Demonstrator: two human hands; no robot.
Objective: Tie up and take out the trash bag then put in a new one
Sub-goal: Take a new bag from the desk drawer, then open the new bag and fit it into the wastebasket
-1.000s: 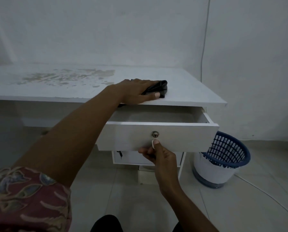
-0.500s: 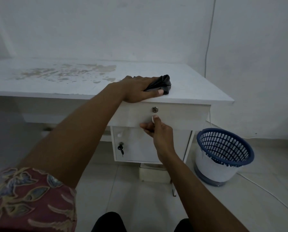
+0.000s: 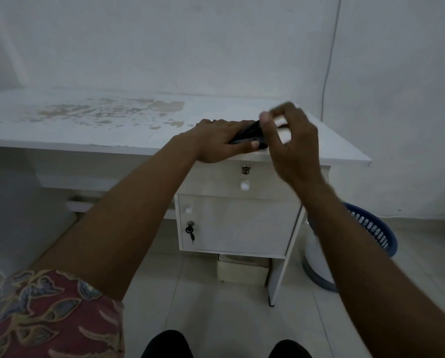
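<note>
A folded black trash bag (image 3: 247,134) lies at the front right of the white desk top (image 3: 92,135). My left hand (image 3: 221,140) holds it, fingers over it and thumb along its near edge. Blurred by motion, my right hand (image 3: 286,140) is up at the bag's right end with its fingers curled and its thumb tip at the bag's corner. Whether it grips the bag is unclear. The blue mesh trash bin (image 3: 376,231) with a white lower wall stands on the floor right of the desk, partly behind my right forearm.
The desk's top drawer (image 3: 262,182) is shut, with a lock and a white knob. Below it is a cabinet door (image 3: 237,223) with a key in its lock. A small box (image 3: 242,270) sits under the cabinet. A thin cable (image 3: 331,60) runs down the wall.
The open drawer was pushed shut by my right hand, which then let go of the knob and rose to the black bag. My left hand stayed on the bag.
</note>
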